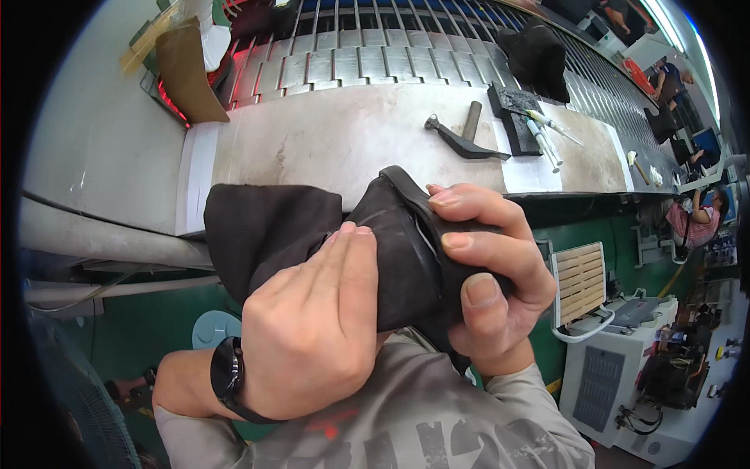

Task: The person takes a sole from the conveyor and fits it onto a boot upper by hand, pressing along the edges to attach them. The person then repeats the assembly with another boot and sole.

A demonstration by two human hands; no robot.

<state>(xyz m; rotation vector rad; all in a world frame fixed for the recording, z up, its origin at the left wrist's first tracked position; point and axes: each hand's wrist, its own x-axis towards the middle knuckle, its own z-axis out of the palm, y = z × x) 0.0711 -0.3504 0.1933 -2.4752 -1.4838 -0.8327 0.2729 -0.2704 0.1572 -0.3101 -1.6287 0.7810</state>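
A black boot (269,227) is held up in front of my chest, at the near edge of the workbench. Its soft, dark shaft flops to the left, and the rubber edge of its sole (406,194) faces up and right. My left hand (308,332) presses its fingers, held together, against the boot's upper; its thumb is hidden. Curled around the sole end, my right hand (500,270) grips the boot, with the thumb below and fingers above. A narrow dark gap shows along the sole edge beside the right fingertips.
On the workbench (351,133) lie a hammer (461,143), a black block (517,125) and several syringes (544,144). Beyond runs a slatted metal conveyor (367,62) carrying another black boot (535,59). A slatted wooden seat (580,289) and a machine (617,359) stand right; a co-worker (695,219) sits farther off.
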